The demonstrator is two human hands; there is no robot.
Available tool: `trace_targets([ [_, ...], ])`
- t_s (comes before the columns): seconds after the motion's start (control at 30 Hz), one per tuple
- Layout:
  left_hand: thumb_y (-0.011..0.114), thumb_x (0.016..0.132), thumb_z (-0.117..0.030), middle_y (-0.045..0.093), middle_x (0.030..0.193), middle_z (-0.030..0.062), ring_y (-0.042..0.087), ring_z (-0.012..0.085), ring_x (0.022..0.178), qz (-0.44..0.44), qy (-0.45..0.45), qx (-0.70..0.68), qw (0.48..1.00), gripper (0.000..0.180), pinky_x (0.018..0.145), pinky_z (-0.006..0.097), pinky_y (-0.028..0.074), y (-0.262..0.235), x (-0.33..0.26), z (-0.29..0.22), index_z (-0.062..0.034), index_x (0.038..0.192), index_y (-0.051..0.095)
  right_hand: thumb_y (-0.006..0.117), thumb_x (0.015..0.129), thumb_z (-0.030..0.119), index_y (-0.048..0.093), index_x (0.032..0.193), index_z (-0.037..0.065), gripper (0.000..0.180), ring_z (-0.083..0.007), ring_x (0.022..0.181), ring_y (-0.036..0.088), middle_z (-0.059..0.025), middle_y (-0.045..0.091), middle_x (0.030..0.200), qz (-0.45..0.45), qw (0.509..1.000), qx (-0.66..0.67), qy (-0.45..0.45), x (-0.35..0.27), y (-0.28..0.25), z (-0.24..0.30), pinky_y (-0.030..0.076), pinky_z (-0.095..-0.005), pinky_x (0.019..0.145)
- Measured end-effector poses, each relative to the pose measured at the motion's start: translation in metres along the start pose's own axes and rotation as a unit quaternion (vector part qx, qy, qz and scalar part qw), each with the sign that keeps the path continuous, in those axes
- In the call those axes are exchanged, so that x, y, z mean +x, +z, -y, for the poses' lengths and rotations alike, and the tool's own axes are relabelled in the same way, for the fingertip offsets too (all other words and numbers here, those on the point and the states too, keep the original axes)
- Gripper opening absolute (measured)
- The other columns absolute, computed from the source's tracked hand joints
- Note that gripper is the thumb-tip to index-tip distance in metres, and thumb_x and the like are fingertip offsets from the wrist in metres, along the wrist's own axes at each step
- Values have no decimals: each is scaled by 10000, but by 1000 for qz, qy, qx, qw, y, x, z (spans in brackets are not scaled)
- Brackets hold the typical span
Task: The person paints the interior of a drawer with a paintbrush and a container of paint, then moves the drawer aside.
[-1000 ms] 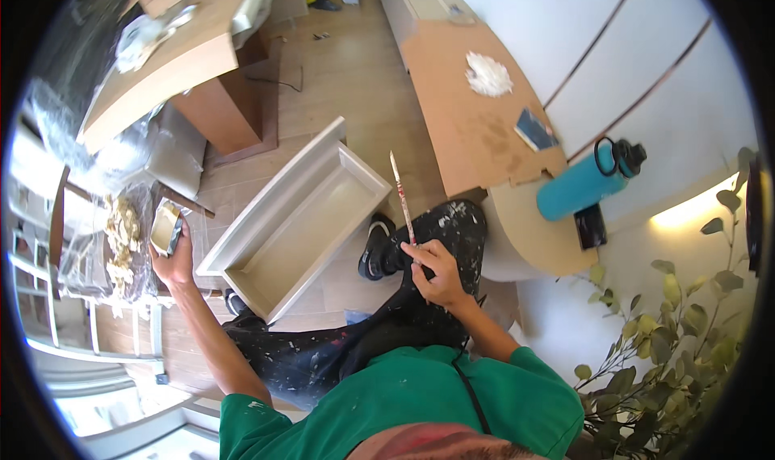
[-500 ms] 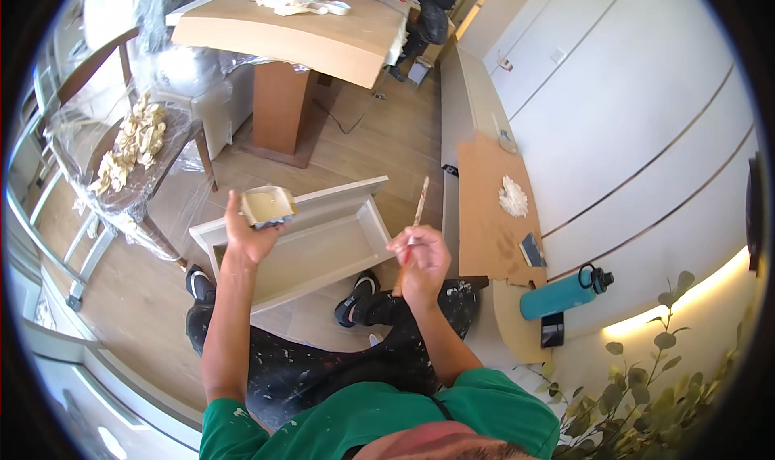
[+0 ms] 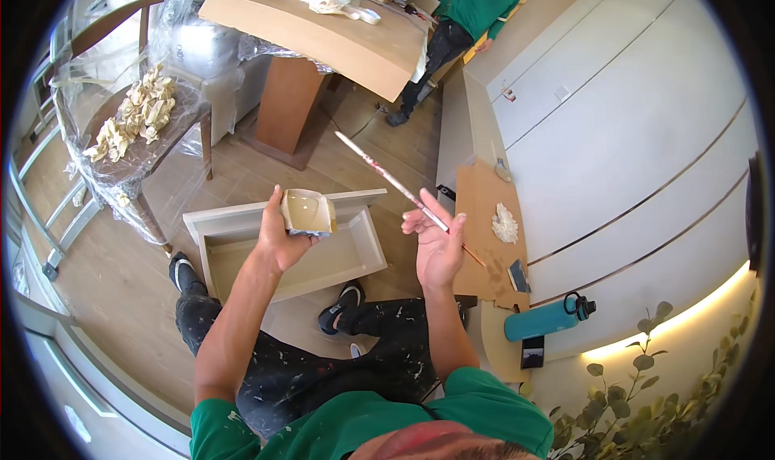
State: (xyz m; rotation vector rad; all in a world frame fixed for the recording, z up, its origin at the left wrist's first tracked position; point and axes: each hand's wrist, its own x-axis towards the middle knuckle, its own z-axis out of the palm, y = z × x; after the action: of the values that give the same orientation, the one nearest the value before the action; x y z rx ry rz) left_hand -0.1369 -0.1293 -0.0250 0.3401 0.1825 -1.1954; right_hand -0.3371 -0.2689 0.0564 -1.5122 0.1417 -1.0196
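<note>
The left hand (image 3: 284,246) is wrapped around a small, square-sided, open-topped container with pale, smeared walls (image 3: 309,213), thumb up along its near side and fingers underneath, so that its cream-coloured contents face upward. The right hand (image 3: 438,248) loosely holds a long, slender, white-and-red-marked brush (image 3: 379,169), which lies between the thumb and the partly spread fingers; its pale, tapered end points up and to the left, while an orange-brown end sticks out past the thumb side toward the right. That pale end is probably the bristles, though it is too small to be sure. The container is held over a long, shallow, off-white drawer-like box (image 3: 343,254), which rests on the wood-plank floor (image 3: 121,290) in front of the person's paint-flecked black trousers (image 3: 323,363), and the brush is well apart from the container. To the right, a brown cardboard sheet (image 3: 476,198) covers part of a low ledge and bears a crumpled white wad (image 3: 504,223) and a blue-grey rectangular pad (image 3: 519,276); a teal bottle with a black cap (image 3: 541,321) lies just beyond it, near a black phone-like slab (image 3: 533,352). To the left, a brown wooden chair draped in clear plastic (image 3: 206,141) carries a heap of crumpled cream-coloured pieces (image 3: 141,109). At the far end, a co-worker in a green shirt (image 3: 476,10) stands beside a tan-topped table (image 3: 323,32).
</note>
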Motion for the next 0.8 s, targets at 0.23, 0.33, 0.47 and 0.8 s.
trace_targets([
  [0.23,351,1022,-627,540,1338,164,541,321,1227,6,20,-22,1000,695,1027,502,457,-5,5,-1,-45,1385,456,369,1087,356,645,1148,-45,490,-234,818,630,-145,671,877,11,992,108,59,-13,-3,-24,493,-374,770],
  [0.33,363,1012,-645,536,1333,168,541,331,1220,9,44,-25,999,716,1023,505,464,-8,5,-2,-40,1383,452,394,1050,279,595,1256,-62,446,-246,894,632,-162,674,966,12,978,183,98,-21,9,-24,496,-374,809],
  [0.47,364,1004,-659,528,1335,184,539,345,1213,-5,46,-3,999,740,1018,523,464,3,-6,-3,-31,1387,447,398,1044,292,569,1297,-65,470,-276,1034,646,-210,676,1104,38,967,197,157,-24,21,-16,492,-392,910],
  [0.8,343,996,-685,538,1337,199,535,356,1218,28,22,14,999,777,1000,544,454,-10,6,-3,-27,1395,449,514,1028,247,602,1251,-50,382,-229,961,638,-170,678,1067,36,952,258,162,-17,12,-30,509,-350,873],
])
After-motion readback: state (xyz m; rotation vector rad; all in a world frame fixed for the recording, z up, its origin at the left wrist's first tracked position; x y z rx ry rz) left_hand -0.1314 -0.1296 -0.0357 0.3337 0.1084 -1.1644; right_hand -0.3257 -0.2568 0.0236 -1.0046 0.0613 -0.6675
